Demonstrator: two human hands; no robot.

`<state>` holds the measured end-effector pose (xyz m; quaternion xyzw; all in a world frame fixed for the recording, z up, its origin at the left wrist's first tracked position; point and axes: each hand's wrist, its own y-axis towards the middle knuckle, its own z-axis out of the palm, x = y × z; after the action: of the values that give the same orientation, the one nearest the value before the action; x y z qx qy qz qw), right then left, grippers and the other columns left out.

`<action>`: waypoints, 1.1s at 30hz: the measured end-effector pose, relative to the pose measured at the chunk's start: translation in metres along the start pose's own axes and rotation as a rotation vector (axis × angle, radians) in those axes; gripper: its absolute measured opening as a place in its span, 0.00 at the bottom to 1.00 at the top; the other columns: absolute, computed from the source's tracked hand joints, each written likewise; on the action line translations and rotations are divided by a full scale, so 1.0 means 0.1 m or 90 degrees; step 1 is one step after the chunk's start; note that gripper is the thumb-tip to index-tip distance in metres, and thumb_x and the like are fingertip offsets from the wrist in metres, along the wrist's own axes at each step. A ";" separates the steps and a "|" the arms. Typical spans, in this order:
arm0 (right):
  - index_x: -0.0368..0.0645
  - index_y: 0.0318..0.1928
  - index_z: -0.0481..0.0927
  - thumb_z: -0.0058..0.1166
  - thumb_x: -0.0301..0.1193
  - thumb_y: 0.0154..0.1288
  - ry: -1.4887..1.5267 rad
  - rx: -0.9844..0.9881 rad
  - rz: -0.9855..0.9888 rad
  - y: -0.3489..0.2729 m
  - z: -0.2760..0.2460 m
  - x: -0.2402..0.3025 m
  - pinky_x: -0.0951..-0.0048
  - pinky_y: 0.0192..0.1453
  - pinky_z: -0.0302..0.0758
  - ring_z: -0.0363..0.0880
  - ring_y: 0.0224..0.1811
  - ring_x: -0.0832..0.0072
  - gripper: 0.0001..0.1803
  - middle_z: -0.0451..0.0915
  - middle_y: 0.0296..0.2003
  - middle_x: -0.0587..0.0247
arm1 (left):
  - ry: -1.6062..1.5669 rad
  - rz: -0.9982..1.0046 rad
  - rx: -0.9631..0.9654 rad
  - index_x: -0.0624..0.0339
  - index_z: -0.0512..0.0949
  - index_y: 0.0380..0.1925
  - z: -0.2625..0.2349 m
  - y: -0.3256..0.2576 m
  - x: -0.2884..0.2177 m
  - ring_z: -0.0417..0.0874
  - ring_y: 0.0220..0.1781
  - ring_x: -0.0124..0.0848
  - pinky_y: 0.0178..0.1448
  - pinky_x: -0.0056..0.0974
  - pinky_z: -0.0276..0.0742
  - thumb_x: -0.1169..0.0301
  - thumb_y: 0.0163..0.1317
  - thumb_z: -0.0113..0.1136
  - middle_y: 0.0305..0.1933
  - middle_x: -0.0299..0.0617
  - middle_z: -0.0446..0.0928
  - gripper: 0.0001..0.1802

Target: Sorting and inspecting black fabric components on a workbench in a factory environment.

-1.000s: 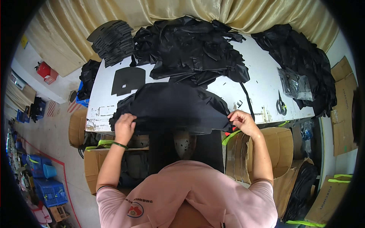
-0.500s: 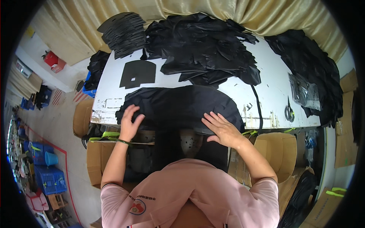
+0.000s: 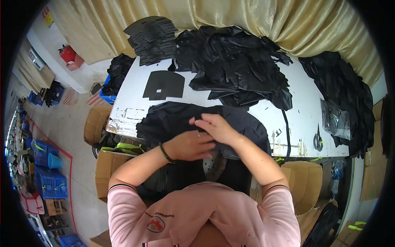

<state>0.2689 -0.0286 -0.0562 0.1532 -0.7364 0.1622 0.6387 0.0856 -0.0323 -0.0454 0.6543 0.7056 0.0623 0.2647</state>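
A wide black fabric piece point(image 3: 242, 117) with a curved outline lies along the near edge of the white table point(image 3: 127, 109). My hands meet above its middle. My left hand point(image 3: 190, 145), with a dark bangle at the wrist, reaches rightward; its visible fingers are loosely stretched and slightly apart, its thumb hidden. My right hand point(image 3: 217, 128) crosses over the left fingers, its own fingers bent and drawn together. A dark bit shows at the right fingertips; what it is cannot be made out. Beyond the fabric lies a flat dark panel point(image 3: 164, 85) with a small white mark.
A stack of dark panels point(image 3: 154, 41) and a heap of black fabric point(image 3: 238, 66) fill the far side. Scissors point(image 3: 317, 140), a black strip point(image 3: 287, 133) and a clear bag point(image 3: 335, 119) lie at the right. Cardboard boxes point(image 3: 302, 181) stand below the table edge.
Both hands have left the two sides of the black fabric and come together over its middle, the right crossing the left. The whole view has shifted slightly.
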 end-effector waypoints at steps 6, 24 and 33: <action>0.35 0.36 0.82 0.51 0.27 0.69 0.142 -0.123 -0.022 -0.03 0.00 -0.09 0.79 0.42 0.73 0.78 0.33 0.82 0.09 0.84 0.30 0.62 | 0.144 -0.363 -0.138 0.54 0.80 0.23 -0.27 -0.64 0.84 0.80 0.37 0.42 0.46 0.42 0.75 0.67 0.50 0.67 0.33 0.36 0.79 0.06; 0.35 0.41 0.76 0.53 0.28 0.69 0.121 -0.103 0.008 0.01 0.25 -0.31 0.80 0.35 0.74 0.79 0.28 0.83 0.08 0.80 0.25 0.66 | 0.313 -0.692 0.306 0.50 0.67 0.64 -0.29 -1.29 2.00 0.55 0.76 0.45 0.73 0.65 0.47 0.73 0.49 0.59 0.74 0.45 0.58 0.37; 0.37 0.37 0.77 0.56 0.29 0.67 0.097 -0.140 -0.042 -0.11 0.31 -0.27 0.81 0.32 0.72 0.76 0.26 0.85 0.07 0.78 0.24 0.69 | 0.212 -0.640 -0.274 0.63 0.72 0.54 -0.44 -1.33 2.04 0.81 0.51 0.46 0.57 0.40 0.74 0.79 0.53 0.52 0.51 0.44 0.81 0.24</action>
<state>0.2497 -0.0510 -0.0861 0.0935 -0.6936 0.0708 0.7107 -0.0532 0.1556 -0.1254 0.1506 0.9338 0.1732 0.2746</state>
